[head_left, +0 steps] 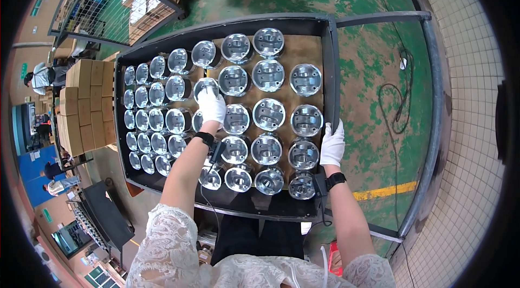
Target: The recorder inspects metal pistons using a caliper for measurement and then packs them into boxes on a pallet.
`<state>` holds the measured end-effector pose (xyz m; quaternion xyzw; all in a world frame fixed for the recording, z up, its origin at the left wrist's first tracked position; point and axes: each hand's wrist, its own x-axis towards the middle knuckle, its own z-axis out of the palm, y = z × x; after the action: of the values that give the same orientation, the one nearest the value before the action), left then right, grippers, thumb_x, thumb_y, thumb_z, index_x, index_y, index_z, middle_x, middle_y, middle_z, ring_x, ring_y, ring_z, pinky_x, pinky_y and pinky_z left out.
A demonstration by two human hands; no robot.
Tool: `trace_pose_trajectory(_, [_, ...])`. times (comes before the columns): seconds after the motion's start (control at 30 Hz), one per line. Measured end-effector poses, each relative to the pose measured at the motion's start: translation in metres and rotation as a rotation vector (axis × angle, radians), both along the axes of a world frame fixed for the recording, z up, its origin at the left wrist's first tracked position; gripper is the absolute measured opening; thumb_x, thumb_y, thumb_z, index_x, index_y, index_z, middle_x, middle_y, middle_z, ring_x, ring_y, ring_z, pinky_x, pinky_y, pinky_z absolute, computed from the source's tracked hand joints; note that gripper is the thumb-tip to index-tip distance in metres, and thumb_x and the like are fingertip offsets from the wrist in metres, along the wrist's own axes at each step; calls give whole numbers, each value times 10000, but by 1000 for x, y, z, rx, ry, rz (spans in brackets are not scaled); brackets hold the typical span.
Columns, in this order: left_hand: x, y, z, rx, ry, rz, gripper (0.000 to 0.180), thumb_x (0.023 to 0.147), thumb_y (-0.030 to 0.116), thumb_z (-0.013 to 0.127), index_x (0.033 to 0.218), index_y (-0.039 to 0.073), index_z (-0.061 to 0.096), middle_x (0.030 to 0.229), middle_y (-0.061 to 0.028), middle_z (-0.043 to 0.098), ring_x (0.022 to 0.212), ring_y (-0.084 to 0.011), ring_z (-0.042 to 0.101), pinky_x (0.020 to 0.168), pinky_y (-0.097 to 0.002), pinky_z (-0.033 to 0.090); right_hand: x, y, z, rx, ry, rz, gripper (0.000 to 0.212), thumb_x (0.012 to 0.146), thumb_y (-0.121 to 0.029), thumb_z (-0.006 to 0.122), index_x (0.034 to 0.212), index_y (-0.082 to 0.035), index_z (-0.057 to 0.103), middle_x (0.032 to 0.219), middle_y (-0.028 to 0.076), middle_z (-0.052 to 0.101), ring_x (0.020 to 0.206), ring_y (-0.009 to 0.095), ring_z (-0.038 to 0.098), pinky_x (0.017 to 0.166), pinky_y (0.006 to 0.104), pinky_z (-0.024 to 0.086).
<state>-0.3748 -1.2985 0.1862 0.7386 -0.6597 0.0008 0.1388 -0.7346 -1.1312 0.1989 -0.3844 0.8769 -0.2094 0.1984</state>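
Rows of shiny metal pistons (268, 114) stand with their hollow ends up in a large black-rimmed tray (292, 20). My left hand (212, 106), in a white glove, reaches over the middle of the rows. Its fingers are closed on the top of one piston (200, 85), partly covering it; the fingertips are partly hidden. My right hand (332, 145), also gloved in white, grips the right-hand rim of the tray, thumb and fingers about the edge. A dark strap with a small device circles each wrist.
A metal rail frame (431, 120) runs along the right, beside a tiled wall (471, 179). A loose cable (403, 104) lies on the green floor. Stacked cartons (81, 112) stand left of the tray, a wire-mesh cage (116, 3) beyond it. Several people are farther left.
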Motion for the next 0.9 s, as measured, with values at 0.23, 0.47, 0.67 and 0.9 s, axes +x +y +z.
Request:
trace_pose_trajectory(0.23, [61,-16,-23,370,-247,-200,182,837,203,721,983,96,734,1004,-164,687,997,-357,620,866,-461,508,1,1,-3,-22,-44,15,525,1007,-398,542,1390,-47,465,1224,228,623,1054,413,642,861,463,533])
trace_pose_trajectory(0.47, [48,-19,-43,343,-198,-182,190,848,198,701,992,77,727,1014,-181,679,986,-369,625,871,-467,502,-9,3,1,-28,-1,22,535,1016,-380,542,1397,-10,475,1256,277,616,1083,422,638,900,444,521])
trace_pose_trajectory(0.67, [61,-25,-40,326,-179,-109,259,934,194,512,1056,61,699,1075,-185,663,1051,-380,593,922,-486,483,3,-7,4,-80,-66,18,519,1017,-360,546,1383,2,480,1215,286,632,1070,437,636,883,453,518])
trace_pose_trajectory(0.9, [-6,89,96,300,321,-197,228,877,237,610,1008,51,621,1035,-223,640,918,-401,622,813,-490,505,-10,1,8,26,53,64,599,989,-397,561,1418,1,438,1334,274,571,1206,423,566,1003,467,453])
